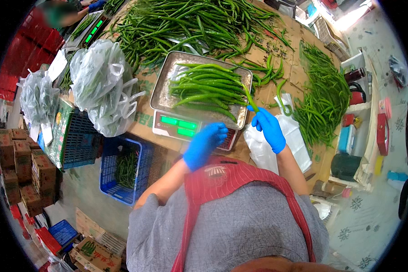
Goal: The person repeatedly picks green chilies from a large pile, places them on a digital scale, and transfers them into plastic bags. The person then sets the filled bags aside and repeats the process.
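A bundle of long green peppers [207, 85] lies in the metal tray [159, 91] of a digital scale [158, 127] with lit green displays. My right hand [267, 127], in a blue glove, holds one long green pepper [250, 97] by its lower end at the tray's right edge. My left hand [205, 144], gloved in blue and slightly blurred, hovers by the scale's front; nothing shows in it, and its fingers are bent, though how far they are closed is unclear. White plastic bags [292, 134] lie beside and under my right wrist.
A large heap of green peppers [190, 23] covers the table's far side, another pile [321, 98] its right. Filled plastic bags [98, 78] stand left. A blue crate [105, 176] holding peppers is below the table edge. Another person [59, 15] is near a second scale [93, 30].
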`<state>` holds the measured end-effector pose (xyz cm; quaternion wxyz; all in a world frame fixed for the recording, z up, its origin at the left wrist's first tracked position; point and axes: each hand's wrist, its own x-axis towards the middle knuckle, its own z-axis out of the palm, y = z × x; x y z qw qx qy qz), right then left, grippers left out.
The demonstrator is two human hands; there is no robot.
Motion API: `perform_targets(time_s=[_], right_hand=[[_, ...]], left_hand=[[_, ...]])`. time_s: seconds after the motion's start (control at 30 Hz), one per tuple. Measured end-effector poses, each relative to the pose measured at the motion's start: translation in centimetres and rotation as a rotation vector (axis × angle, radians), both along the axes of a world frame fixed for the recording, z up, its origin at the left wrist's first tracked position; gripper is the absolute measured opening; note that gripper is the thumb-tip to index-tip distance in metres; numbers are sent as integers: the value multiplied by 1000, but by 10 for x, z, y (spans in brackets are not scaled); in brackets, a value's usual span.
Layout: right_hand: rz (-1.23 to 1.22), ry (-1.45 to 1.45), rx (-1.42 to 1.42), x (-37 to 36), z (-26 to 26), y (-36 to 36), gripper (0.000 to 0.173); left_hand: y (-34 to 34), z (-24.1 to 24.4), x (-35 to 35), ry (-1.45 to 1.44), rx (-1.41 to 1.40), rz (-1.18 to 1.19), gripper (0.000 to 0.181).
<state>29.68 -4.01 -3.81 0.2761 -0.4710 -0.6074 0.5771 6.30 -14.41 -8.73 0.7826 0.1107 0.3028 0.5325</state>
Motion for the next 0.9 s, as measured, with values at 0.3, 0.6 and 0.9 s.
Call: perform_targets(time_s=[0.3, 0.6, 0.9], right_hand=[[69, -53, 111, -23, 1, 6, 38], [124, -160, 237, -50, 16, 6, 37], [-226, -363, 338, 63, 14, 41, 36]], left_hand=[[-4, 7, -2, 31, 31, 9, 32], [1, 15, -13, 95, 69, -27, 30], [6, 56, -58, 649, 147, 18, 23]])
